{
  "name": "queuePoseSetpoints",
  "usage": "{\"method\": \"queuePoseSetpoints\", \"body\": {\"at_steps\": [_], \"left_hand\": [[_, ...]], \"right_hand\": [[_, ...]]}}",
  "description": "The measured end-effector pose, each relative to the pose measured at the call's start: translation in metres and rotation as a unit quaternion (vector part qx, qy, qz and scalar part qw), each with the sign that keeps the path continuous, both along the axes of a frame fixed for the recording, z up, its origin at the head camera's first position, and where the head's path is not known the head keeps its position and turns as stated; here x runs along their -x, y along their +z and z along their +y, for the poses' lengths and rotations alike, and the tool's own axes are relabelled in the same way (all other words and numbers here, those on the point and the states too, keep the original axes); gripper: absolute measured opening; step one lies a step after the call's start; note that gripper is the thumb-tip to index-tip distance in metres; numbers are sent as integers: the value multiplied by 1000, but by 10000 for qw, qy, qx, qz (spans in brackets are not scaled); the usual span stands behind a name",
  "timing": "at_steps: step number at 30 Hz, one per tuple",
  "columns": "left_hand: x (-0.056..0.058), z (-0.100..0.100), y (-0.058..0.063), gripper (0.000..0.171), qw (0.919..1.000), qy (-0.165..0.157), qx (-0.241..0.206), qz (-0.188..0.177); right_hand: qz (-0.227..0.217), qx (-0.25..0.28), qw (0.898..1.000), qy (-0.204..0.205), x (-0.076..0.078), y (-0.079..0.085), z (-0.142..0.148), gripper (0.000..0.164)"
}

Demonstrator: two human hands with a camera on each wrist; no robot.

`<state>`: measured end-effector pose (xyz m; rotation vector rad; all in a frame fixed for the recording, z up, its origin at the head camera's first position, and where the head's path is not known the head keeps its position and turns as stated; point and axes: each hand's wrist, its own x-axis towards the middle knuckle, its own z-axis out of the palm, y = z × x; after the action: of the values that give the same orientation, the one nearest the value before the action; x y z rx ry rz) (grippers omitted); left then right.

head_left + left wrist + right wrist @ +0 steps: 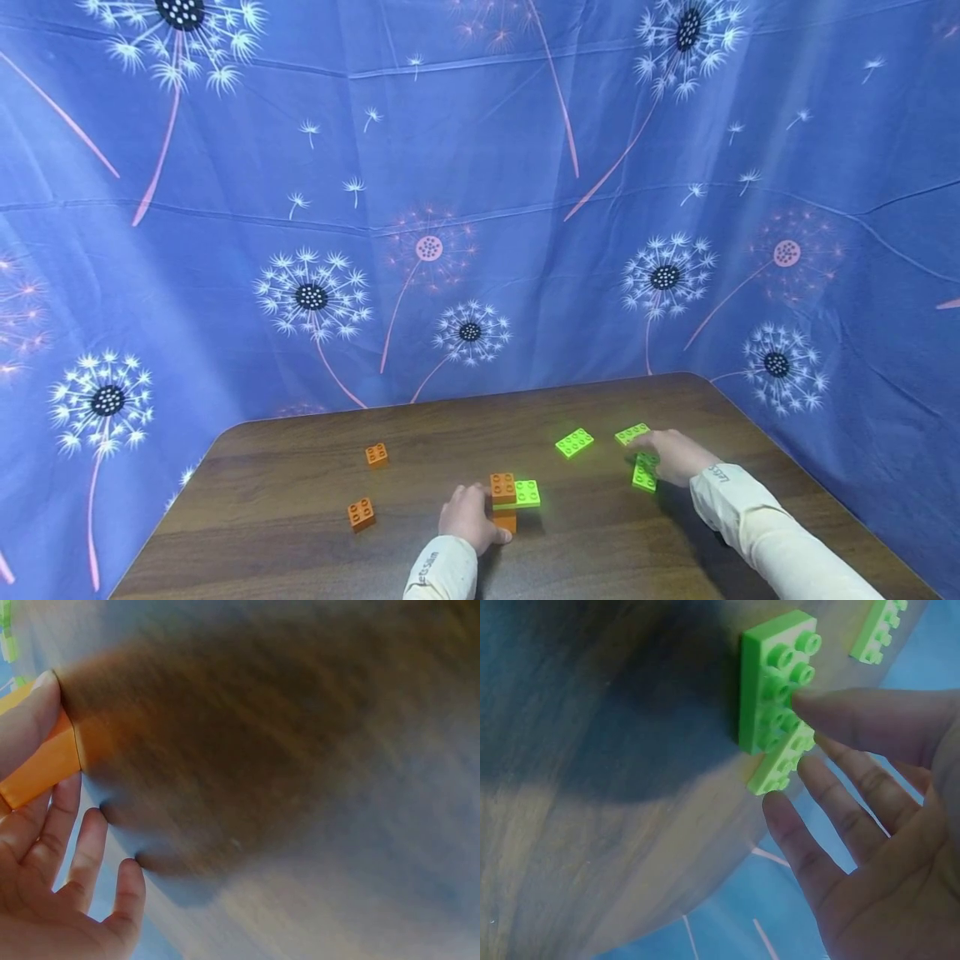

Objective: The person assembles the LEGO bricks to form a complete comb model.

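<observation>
My left hand (468, 518) pinches the lower part of a small block stack (503, 485) standing on the table. Its top and bottom bricks are orange, with a lime green brick between them jutting to the right. In the left wrist view, the thumb and fingers lie on either side of an orange brick (49, 765). At the right, my right hand (675, 457) reaches over two lime green bricks, with fingers spread and loosely bent. The nearer green brick (643, 473) sits under the thumb; the farther green brick (632, 433) lies beyond the fingertips, partly hidden.
Another lime green brick (574, 442) lies between the stack and my right hand. Two orange bricks rest on the left, one farther back (377, 455) and one nearer (362, 514). The brown wooden table (300, 467) ends at a blue dandelion-print cloth (525, 292).
</observation>
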<state>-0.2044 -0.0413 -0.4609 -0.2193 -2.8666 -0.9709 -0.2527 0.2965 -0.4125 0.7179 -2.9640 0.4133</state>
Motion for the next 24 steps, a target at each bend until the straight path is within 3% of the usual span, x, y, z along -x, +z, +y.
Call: {"method": "queuePoseSetpoints", "body": {"at_steps": [12, 16, 21, 24], "left_hand": [[0, -1, -3, 56, 10000, 35, 57, 74], [-1, 0, -2, 56, 10000, 31, 37, 12], [0, 1, -2, 58, 9999, 36, 67, 65], [0, 1, -2, 60, 10000, 55, 46, -2]], "right_hand": [[-448, 261, 9974, -493, 0, -11, 0, 61], [-507, 344, 9974, -388, -3, -13, 0, 54], [-289, 281, 9992, -74, -8, -15, 3, 49], [-193, 213, 9995, -102, -9, -19, 5, 46]]}}
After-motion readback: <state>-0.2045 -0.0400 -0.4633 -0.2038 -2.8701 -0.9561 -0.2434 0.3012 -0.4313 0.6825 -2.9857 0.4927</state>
